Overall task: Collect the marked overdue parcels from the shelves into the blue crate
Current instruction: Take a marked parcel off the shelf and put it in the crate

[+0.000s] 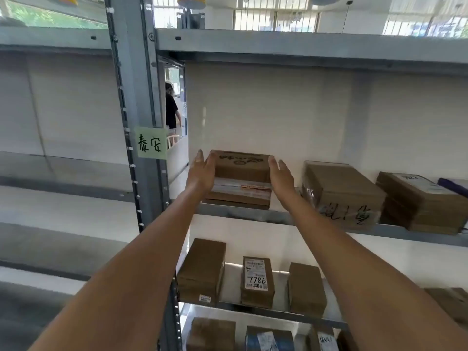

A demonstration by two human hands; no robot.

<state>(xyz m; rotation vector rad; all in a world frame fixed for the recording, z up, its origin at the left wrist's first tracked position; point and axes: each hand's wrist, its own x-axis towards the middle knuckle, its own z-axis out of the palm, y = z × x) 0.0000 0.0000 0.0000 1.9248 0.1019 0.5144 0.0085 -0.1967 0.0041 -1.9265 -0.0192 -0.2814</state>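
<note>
A brown cardboard parcel [241,173] with clear tape and a dark printed top lies on the upper shelf [253,215], at its left end. My left hand [202,171] is at its left side and my right hand [279,174] at its right side, both with fingers straight. Whether the palms touch the box I cannot tell. No blue crate is in view.
Two more brown parcels [342,193] [420,201] lie to the right on the same shelf. Below stand three parcels, one labelled 7786 [257,281]. A grey upright post [141,122] with a green note [150,146] is at left. A person [171,107] stands behind the rack.
</note>
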